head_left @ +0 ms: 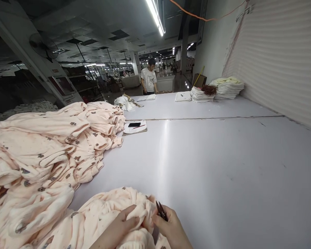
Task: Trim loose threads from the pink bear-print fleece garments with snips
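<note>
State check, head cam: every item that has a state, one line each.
left hand: gripping the peach garment
right hand: holding thread snips, blades slightly apart
peach garment: bunched on the table
garment pile: heaped, unfolded
phone: flat on papers

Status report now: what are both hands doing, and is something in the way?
Left hand grips peach garment. Right hand holds thread snips at the fabric. Garment pile lies left; nothing blocks.

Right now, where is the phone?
In the head view the phone lies on a notepad on the white table, left of centre, just right of the peach garment pile and well beyond both hands.
</note>
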A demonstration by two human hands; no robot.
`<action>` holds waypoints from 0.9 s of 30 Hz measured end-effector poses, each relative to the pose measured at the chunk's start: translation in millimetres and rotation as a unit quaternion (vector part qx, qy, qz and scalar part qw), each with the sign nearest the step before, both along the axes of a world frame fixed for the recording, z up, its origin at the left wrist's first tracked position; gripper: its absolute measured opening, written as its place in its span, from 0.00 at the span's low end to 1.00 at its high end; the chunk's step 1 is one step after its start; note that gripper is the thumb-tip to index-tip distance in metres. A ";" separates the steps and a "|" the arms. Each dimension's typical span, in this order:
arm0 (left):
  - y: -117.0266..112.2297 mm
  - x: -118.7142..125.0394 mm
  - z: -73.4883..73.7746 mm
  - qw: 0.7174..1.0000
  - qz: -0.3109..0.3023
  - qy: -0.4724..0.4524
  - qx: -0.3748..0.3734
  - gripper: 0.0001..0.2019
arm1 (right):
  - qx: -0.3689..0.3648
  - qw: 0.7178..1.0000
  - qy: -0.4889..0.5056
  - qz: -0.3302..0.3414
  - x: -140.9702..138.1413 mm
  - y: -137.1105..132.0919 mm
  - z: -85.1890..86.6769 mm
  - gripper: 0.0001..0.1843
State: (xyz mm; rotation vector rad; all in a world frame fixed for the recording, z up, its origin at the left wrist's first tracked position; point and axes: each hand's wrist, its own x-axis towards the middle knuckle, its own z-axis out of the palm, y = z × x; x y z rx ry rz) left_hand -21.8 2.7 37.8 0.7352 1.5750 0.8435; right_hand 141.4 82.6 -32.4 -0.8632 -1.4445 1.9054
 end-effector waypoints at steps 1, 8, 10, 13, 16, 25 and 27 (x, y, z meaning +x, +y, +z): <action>0.1 0.9 -0.8 0.998 -0.025 0.060 0.009 0.10 | 0.009 1.000 -0.008 -0.024 -1.5 2.6 -2.3 0.07; -5.5 -1.9 -20.8 0.927 0.104 0.359 0.035 0.08 | 0.156 0.982 -0.111 -0.004 -25.4 -5.2 -19.7 0.05; -5.8 -2.3 -22.2 0.960 0.162 0.224 0.053 0.04 | 0.193 0.972 -0.131 -0.005 -23.4 -16.5 -17.7 0.03; -5.2 1.6 -23.0 0.975 0.207 -0.033 0.075 0.07 | 0.216 0.963 -0.162 -0.004 -15.4 -24.3 -8.9 0.04; -5.7 5.0 -27.1 0.966 0.207 -0.126 0.092 0.10 | 0.218 0.965 -0.149 0.005 -14.5 -19.9 4.2 0.13; -14.4 -0.4 -36.6 0.978 0.102 0.084 0.162 0.08 | 0.264 0.948 -0.180 0.014 -28.3 -12.5 23.3 0.12; -19.8 -2.9 -37.2 0.980 0.135 0.083 0.117 0.08 | 0.209 0.966 -0.149 -0.020 -24.8 -8.9 10.2 0.10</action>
